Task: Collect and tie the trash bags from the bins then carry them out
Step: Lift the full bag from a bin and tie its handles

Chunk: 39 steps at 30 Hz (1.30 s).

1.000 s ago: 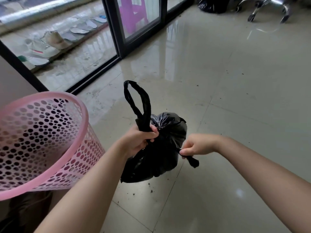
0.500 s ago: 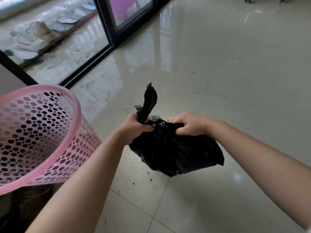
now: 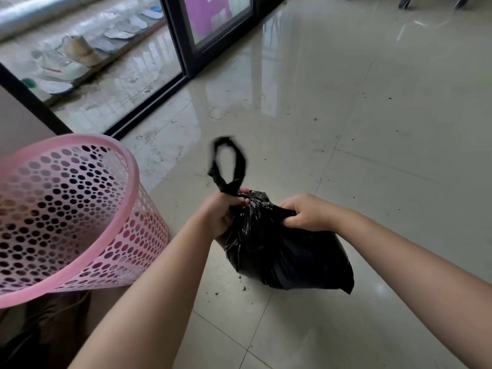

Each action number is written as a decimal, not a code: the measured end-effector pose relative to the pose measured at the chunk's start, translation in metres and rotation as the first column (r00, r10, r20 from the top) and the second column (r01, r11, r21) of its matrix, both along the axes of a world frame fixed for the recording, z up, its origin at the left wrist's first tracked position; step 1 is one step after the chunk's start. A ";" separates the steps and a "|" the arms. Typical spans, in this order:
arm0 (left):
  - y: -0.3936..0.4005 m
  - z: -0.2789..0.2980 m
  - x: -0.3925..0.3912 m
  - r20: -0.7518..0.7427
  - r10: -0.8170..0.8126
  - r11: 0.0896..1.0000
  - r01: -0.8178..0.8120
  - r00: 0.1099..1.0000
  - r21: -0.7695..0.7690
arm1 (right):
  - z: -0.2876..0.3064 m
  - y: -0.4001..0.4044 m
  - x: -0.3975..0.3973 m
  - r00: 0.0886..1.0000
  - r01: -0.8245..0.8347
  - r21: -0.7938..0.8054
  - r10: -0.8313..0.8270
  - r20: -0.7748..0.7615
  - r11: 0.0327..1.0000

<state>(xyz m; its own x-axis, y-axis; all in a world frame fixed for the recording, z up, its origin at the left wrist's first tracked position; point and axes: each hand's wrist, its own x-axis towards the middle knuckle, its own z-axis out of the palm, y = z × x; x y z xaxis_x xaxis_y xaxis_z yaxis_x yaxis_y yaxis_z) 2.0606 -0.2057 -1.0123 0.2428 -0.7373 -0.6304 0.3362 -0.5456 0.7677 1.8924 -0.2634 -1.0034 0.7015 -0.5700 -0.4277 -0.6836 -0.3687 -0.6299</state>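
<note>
A filled black trash bag (image 3: 287, 251) hangs in the air in front of me over the tiled floor. My left hand (image 3: 222, 213) is clenched on the bag's gathered neck, and a black handle loop (image 3: 229, 166) sticks up above that fist, blurred. My right hand (image 3: 306, 213) grips the other bunched part of the bag's top, a little to the right. A pink perforated plastic bin (image 3: 66, 217) stands at my left, with no bag visible inside it.
A black-framed sliding glass door (image 3: 183, 59) runs along the upper left; shoes and insoles (image 3: 77, 53) lie beyond it. Glossy beige floor tiles (image 3: 372, 129) spread to the right with specks of dirt. Chair wheels (image 3: 407, 1) show at the top right.
My right hand came in from the bag's right tail to its top. The handle loop above my left fist collapsed, then stood up again. The bag sits lower and further right.
</note>
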 end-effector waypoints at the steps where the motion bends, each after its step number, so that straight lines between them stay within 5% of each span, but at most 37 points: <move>1: 0.001 0.000 0.001 -0.072 0.032 0.999 -0.032 0.997 0.002 | 0.000 -0.001 0.000 1.000 -0.001 0.008 0.001 -0.014 1.000; 6: 0.002 -0.004 -0.008 -0.252 0.176 0.981 -0.191 0.952 -0.035 | 0.000 0.000 0.004 0.999 0.008 0.011 -0.007 -0.052 1.000; 11: 0.006 -0.016 -0.012 -0.327 0.111 0.974 -0.168 0.939 -0.152 | 0.002 0.002 0.003 0.994 -0.024 0.004 0.025 -0.107 1.000; 16: 0.014 -0.025 -0.014 -0.284 0.001 0.992 -0.036 0.959 -0.121 | -0.008 0.009 -0.003 0.980 -0.114 0.089 0.126 -0.153 0.990; 19: 0.016 -0.033 -0.013 -0.142 0.001 0.991 -0.020 0.990 -0.134 | -0.008 0.006 -0.014 0.970 -0.119 0.314 0.178 -0.164 0.942; 22: 0.022 -0.037 -0.010 -0.075 -0.050 0.984 0.036 0.996 -0.177 | -0.007 -0.003 -0.017 0.998 0.053 0.429 -0.030 -0.059 0.902; 26: 0.026 -0.039 -0.016 -0.021 -0.163 0.969 0.156 0.986 -0.190 | -0.011 -0.013 -0.009 0.981 0.174 0.082 -0.180 0.074 0.981; 31: 0.024 -0.038 -0.017 0.020 -0.209 0.954 0.208 0.978 -0.217 | -0.023 -0.006 0.004 0.999 -0.034 0.096 0.031 0.025 0.995; 35: 0.023 -0.029 -0.013 0.082 -0.233 0.952 0.244 0.969 -0.183 | -0.024 -0.004 0.004 0.994 -0.106 -0.128 0.105 -0.011 0.986; 39: 0.008 -0.003 -0.005 0.017 -0.173 0.925 0.168 0.985 -0.341 | -0.020 -0.005 -0.002 0.954 -0.297 -0.388 0.252 -0.164 0.873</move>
